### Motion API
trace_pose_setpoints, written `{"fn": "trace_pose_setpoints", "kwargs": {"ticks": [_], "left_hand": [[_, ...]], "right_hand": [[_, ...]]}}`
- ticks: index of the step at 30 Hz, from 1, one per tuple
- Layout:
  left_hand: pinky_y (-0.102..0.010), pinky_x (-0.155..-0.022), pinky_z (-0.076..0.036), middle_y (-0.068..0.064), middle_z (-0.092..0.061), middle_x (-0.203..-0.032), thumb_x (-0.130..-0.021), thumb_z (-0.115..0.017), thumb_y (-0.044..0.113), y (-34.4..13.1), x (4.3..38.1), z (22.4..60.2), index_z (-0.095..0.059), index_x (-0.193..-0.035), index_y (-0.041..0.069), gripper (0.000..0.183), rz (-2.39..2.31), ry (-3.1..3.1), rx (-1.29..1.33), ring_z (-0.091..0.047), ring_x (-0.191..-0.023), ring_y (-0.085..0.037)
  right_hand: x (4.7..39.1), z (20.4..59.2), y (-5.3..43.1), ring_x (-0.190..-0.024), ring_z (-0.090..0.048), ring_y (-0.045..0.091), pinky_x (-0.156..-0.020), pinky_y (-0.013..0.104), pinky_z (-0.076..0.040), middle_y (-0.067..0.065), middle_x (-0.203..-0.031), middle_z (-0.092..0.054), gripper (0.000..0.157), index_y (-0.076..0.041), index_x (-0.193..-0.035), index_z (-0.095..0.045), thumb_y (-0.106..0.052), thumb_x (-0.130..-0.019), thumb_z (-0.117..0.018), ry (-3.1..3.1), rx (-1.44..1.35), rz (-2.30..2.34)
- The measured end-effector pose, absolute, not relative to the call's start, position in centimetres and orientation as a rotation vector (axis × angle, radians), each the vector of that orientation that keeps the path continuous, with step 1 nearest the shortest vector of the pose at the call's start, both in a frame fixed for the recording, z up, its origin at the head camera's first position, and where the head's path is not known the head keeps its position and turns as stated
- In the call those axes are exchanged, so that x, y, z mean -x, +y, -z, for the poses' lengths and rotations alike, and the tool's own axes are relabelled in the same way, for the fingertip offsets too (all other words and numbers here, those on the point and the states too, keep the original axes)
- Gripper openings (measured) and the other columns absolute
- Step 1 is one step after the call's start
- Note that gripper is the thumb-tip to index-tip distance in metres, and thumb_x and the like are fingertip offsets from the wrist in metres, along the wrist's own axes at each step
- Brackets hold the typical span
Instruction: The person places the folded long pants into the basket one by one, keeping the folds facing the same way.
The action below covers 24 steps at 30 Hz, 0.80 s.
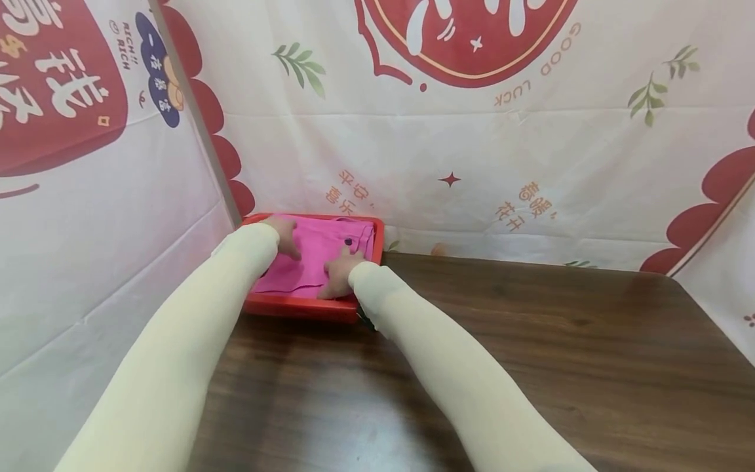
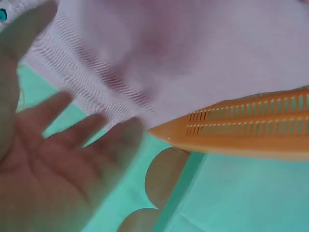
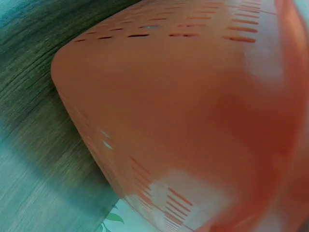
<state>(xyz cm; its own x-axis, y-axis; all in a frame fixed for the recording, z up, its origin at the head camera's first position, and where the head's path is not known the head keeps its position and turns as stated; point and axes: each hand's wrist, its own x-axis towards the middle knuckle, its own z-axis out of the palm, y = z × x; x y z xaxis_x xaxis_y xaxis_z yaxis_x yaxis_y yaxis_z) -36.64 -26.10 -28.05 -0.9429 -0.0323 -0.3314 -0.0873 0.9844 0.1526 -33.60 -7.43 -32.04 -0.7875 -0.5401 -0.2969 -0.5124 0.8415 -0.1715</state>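
A folded pink cloth point(image 1: 307, 246) fills the slotted red plastic basket point(image 1: 301, 309), with layered edges and a small dark round spot near its right side. My left hand point(image 1: 287, 236) is over the cloth's left part; in the left wrist view that hand point(image 2: 58, 159) has its fingers spread beside the cloth point(image 2: 203, 53), gripping nothing. The right hand point(image 1: 340, 272) rests on the cloth's front right part with fingers spread. The right wrist view has only the outside of the basket point(image 3: 169, 96); my right fingers are hidden there.
The basket stands at the back left of a brown wooden table point(image 1: 531, 347). A white printed curtain point(image 1: 448, 144) hangs along the back edge, and another printed sheet point(image 1: 106, 229) hangs close on the left.
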Motion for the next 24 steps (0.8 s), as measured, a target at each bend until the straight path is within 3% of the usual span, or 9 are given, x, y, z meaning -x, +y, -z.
{"fn": "trace_pose_setpoints", "kwargs": {"ticks": [3, 9, 17, 24], "left_hand": [[-0.057, -0.106, -0.037, -0.017, -0.04, -0.151, -0.08, -0.082, 0.035, -25.6, 37.7, 28.3, -0.034, -0.154, 0.011, 0.091, -0.17, 2.886, 0.011, -0.038, -0.134, -0.035], [-0.072, -0.089, -0.042, -0.013, -0.018, -0.16, -0.074, -0.083, 0.047, -25.1, 35.3, 27.3, -0.017, -0.16, 0.028, 0.11, -0.126, 2.733, 0.23, -0.02, -0.137, -0.044], [-0.066, -0.08, -0.05, -0.02, -0.021, -0.151, -0.069, -0.088, 0.036, -24.0, 32.6, 25.2, -0.015, -0.159, 0.033, 0.116, -0.264, 2.638, 0.364, -0.022, -0.128, -0.05], [-0.07, -0.081, -0.047, -0.018, -0.017, -0.157, -0.071, -0.086, 0.042, -24.0, 32.8, 25.7, -0.013, -0.16, 0.03, 0.117, -0.211, 2.644, 0.332, -0.021, -0.133, -0.052]], "right_hand": [[33.4, 32.0, -7.4, -0.13, -0.033, 0.041, -0.101, 0.054, -0.043, 0.02, -0.153, -0.028, 0.072, -0.024, -0.146, -0.05, -0.06, -0.085, -0.065, 2.714, 0.82, 0.062], [32.8, 32.4, -8.3, -0.136, -0.029, 0.041, -0.103, 0.055, -0.041, 0.02, -0.151, -0.033, 0.07, -0.023, -0.143, -0.054, -0.062, -0.086, -0.062, 2.719, 0.873, 0.015], [32.3, 32.8, -9.0, -0.122, -0.039, 0.034, -0.095, 0.051, -0.048, 0.015, -0.137, -0.043, 0.067, -0.023, -0.139, -0.058, -0.06, -0.084, -0.065, 2.716, 0.892, 0.013], [32.1, 32.8, -8.6, -0.117, -0.041, 0.03, -0.094, 0.047, -0.048, 0.013, -0.133, -0.046, 0.065, -0.022, -0.139, -0.058, -0.06, -0.086, -0.063, 2.713, 0.889, 0.011]]}}
